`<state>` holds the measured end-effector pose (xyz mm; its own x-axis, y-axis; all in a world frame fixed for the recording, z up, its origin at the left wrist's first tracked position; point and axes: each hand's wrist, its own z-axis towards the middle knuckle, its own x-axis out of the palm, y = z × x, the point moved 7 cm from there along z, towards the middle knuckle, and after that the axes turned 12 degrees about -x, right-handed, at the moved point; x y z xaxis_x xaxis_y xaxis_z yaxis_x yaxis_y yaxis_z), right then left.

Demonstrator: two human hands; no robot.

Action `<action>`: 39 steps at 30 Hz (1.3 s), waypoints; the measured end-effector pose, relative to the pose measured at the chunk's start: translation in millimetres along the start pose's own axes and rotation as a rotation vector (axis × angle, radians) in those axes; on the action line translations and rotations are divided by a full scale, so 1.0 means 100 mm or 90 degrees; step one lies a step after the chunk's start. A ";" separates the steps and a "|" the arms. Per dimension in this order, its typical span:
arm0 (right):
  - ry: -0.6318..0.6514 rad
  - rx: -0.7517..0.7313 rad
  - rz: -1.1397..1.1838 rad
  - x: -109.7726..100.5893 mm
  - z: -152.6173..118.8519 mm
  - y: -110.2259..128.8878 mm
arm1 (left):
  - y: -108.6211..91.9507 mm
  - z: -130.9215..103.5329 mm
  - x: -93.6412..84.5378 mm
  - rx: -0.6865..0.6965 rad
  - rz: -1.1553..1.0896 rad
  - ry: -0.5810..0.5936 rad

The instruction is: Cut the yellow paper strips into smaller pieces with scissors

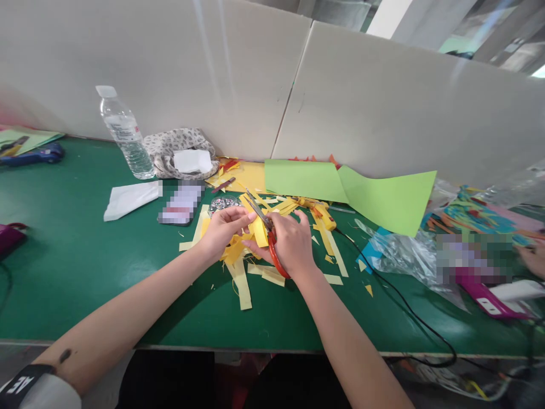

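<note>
Scissors point(271, 234) with red-orange handles are in the right hand point(293, 241) in the head view, fingers curled round the handles, blades angled up and off to the left. Left hand point(225, 227) is right beside it, thumb and fingers pinching a yellow paper strip point(260, 233) close to the blades. Can't tell if the blades are actually biting into it, too much overlap. All of that is above the middle of the green counter point(85, 255), over a messy pile of pale yellow strips point(242, 287).

Just past the right hand lies a yellow glue gun point(324, 218) with a black cord point(398, 304) trailing over the front edge. Behind the pile, two bright green sheets point(306, 179) lean near the partition point(170, 62).

Over to the left: water bottle point(128, 139) standing next to a spotted cloth pouch point(168, 145), plus a folded white tissue point(130, 200) and a pixelated phone-like thing point(181, 204) in front of them. Far right's got a crumpled clear plastic bag point(409, 261), a magenta tool point(485, 296), and another person's hand point(532, 260) at the edge.
</note>
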<state>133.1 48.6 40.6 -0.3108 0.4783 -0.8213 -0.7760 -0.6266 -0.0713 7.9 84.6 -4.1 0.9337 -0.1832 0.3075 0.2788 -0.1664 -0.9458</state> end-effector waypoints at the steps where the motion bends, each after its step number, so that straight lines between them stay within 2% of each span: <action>1: 0.000 -0.001 -0.004 0.00 0.00 0.00 | 0.00 0.00 0.00 -0.001 0.001 -0.002; 16: -0.023 -0.005 -0.012 -0.01 -0.01 0.00 | 0.01 -0.01 0.00 -0.005 -0.016 -0.009; 25: -0.053 0.005 -0.014 -0.04 -0.01 0.00 | 0.01 -0.03 0.06 -0.021 -0.015 0.017; 32: -0.108 0.065 0.015 -0.06 -0.04 -0.13 | -0.02 -0.01 -0.06 0.003 -0.008 -0.066; 36: -0.138 0.047 0.167 -0.08 -0.03 -0.10 | -0.02 -0.01 -0.19 0.006 -0.004 -0.157; 39: -0.167 0.053 0.257 -0.09 -0.02 -0.06 | -0.04 -0.01 -0.21 0.020 0.022 -0.176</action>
<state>141.4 46.6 46.9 -0.7152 0.3525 -0.6035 -0.6028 -0.7480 0.2775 -13.1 88.2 -6.6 0.9676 0.0840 0.2382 0.2478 -0.1340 -0.9595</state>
